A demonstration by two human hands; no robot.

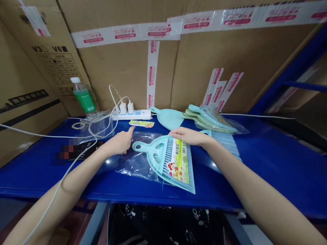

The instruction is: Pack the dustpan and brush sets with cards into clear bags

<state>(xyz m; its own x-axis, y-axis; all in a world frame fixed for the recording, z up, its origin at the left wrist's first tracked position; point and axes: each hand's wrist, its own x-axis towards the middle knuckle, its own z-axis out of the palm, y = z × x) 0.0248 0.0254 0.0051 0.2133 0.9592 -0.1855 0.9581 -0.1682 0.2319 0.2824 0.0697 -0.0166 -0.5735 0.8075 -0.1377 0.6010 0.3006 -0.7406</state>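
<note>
A light-blue dustpan [153,157] with a small brush [167,153] nested in it lies at the middle of the table, its handle to the left. A yellow and white printed card [180,161] covers part of the bristles. My right hand [186,135] grips the dustpan and brush at their far edge, its thumb hidden. Beneath them spreads a clear plastic bag [138,166]. At the bag's left edge is my left hand [122,142], fingers curled in around the film and thumb stretched out. How much film it pinches is hidden.
Behind stand a loose dustpan [170,118], a printed card [141,123] and a power strip [135,114]. Bagged dustpan sets [214,119] and a blue brush [224,141] lie right. Leftward are a bottle [85,98], a phone [84,149] and a white cable [61,183] crossing my left arm.
</note>
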